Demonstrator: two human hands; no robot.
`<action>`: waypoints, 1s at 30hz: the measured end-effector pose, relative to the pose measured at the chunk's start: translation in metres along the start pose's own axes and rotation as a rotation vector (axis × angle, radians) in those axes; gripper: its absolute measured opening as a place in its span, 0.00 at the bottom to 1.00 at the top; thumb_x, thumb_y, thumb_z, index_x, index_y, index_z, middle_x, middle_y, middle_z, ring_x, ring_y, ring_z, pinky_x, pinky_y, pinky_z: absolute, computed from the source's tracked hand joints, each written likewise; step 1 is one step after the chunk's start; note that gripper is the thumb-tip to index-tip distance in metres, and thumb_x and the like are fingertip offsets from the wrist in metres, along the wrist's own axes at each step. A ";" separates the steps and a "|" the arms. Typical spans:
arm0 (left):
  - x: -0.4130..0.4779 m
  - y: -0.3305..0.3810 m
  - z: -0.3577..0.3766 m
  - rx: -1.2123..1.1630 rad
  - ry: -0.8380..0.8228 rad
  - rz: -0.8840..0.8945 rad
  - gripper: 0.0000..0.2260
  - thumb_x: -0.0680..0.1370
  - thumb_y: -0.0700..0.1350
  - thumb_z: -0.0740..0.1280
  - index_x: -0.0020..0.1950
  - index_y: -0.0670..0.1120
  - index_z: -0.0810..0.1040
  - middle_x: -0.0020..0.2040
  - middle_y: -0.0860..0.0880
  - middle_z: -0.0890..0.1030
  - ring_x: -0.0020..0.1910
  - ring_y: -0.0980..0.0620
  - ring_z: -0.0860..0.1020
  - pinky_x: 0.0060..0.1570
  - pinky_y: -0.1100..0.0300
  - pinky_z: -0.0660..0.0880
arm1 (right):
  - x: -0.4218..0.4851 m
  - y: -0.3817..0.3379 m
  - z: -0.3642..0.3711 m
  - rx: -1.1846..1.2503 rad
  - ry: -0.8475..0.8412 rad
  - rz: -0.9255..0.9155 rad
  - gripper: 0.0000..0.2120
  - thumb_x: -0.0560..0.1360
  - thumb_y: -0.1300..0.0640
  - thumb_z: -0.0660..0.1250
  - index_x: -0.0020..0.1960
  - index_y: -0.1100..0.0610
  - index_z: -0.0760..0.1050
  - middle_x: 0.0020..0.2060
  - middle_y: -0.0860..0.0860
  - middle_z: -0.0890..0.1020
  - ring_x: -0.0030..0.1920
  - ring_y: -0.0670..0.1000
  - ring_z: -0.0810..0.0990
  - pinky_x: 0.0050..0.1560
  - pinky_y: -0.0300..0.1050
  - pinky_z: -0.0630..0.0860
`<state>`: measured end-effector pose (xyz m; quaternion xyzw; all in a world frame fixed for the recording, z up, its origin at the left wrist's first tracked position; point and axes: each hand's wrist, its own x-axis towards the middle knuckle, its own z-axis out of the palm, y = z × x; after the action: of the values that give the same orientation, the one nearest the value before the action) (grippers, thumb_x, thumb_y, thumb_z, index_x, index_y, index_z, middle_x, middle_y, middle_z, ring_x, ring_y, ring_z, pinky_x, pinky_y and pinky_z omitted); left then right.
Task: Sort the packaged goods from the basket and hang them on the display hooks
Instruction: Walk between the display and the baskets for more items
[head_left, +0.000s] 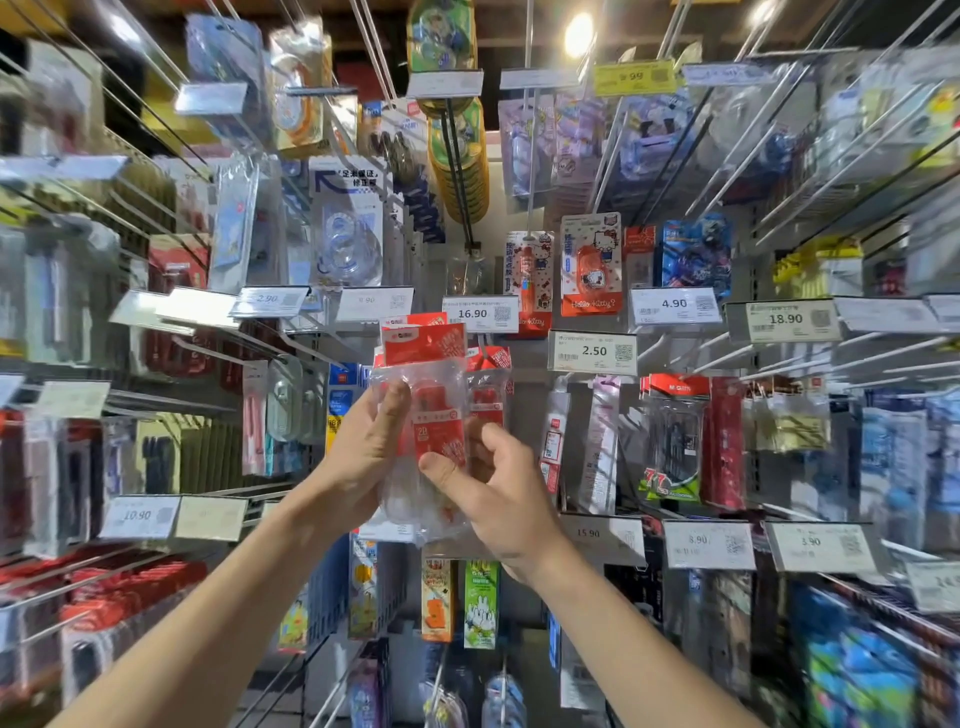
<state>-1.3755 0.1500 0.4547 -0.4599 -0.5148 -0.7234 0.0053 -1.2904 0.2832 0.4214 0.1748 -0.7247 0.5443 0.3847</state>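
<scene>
Left hand (363, 457) and right hand (504, 504): fingers (387, 400) of both grasp clear packets (434, 415) holding red goods

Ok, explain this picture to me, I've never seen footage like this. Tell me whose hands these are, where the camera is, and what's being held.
There is no machine here. A person wears one wide-angle camera on the head, so you look along their own arms. The left hand and right hand together grip a few clear packets with red header cards. There is no table: facing them is a shop wall of display hooks hung with stationery packs, with price tags in front.
</scene>
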 end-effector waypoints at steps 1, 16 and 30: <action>-0.001 -0.001 0.000 0.001 0.008 0.001 0.53 0.57 0.76 0.76 0.71 0.42 0.73 0.60 0.38 0.84 0.58 0.37 0.83 0.54 0.43 0.83 | 0.000 0.002 0.000 0.027 0.011 0.015 0.11 0.77 0.57 0.74 0.58 0.55 0.79 0.52 0.50 0.86 0.55 0.51 0.84 0.58 0.55 0.81; -0.006 0.011 -0.020 -0.049 0.015 -0.006 0.42 0.59 0.62 0.84 0.63 0.39 0.76 0.50 0.44 0.83 0.51 0.45 0.82 0.55 0.43 0.82 | -0.009 0.018 -0.022 0.403 0.121 0.314 0.23 0.70 0.54 0.74 0.63 0.57 0.74 0.54 0.54 0.85 0.59 0.56 0.83 0.67 0.65 0.74; 0.020 0.056 0.004 -0.068 -0.138 0.058 0.11 0.70 0.54 0.72 0.46 0.49 0.86 0.40 0.51 0.86 0.39 0.54 0.85 0.37 0.57 0.82 | 0.034 -0.005 -0.022 -0.011 0.123 0.372 0.17 0.81 0.66 0.61 0.67 0.51 0.71 0.57 0.52 0.81 0.60 0.56 0.78 0.63 0.57 0.76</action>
<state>-1.3573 0.1360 0.5099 -0.5232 -0.4757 -0.7066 -0.0247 -1.3009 0.3077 0.4530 0.0022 -0.7227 0.6116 0.3220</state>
